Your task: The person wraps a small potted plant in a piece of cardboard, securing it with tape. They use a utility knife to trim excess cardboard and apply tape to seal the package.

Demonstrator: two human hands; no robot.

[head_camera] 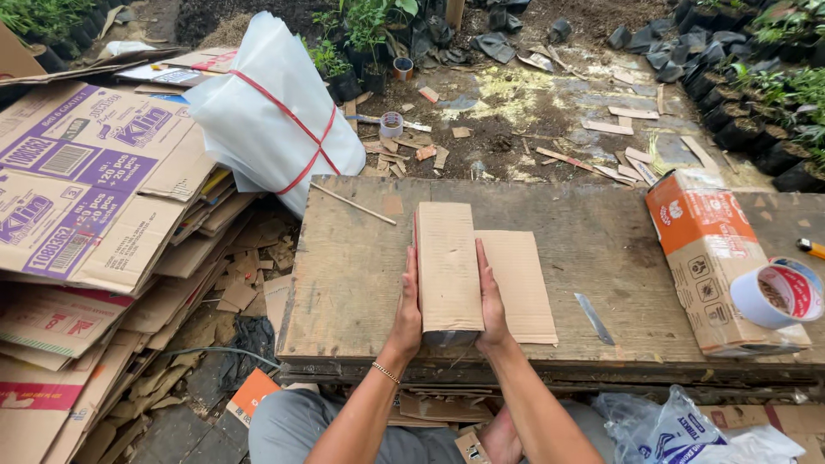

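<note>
At the near edge of the wooden board [361,275], right at six o'clock, both hands press flat against the sides of a folded cardboard piece [447,262]. The left hand [407,314] lies along its left flank, fingers straight and extended, a thin bracelet [386,372] on the wrist. The right hand [491,302] mirrors it on the right flank, fingers likewise straight. Neither is clenched; together they squeeze the cardboard between open palms.

The cardboard stands up as a long folded shape running toward twelve o'clock, and its loose flap [521,288] lies flat on the board just at three o'clock of the right hand. Beside that flap, at about four o'clock of it, a small blade [594,318] rests on the wood.

Farther toward three o'clock sits an orange and brown carton [709,258] lying on the board, with a roll of tape [778,294] touching its near right corner. A thin stick [352,204] lies at the board's far left corner, at eleven o'clock.

At nine o'clock, off the board, flattened cardboard boxes [86,189] are heaped in a stack. Beyond them, at eleven o'clock, a white plastic bundle [273,112] tied with red string leans on the pile. At twelve o'clock, another tape roll [391,124] lies on the muddy ground [524,112], and black nursery pots [748,129] with seedlings line the one to two o'clock side.
</note>
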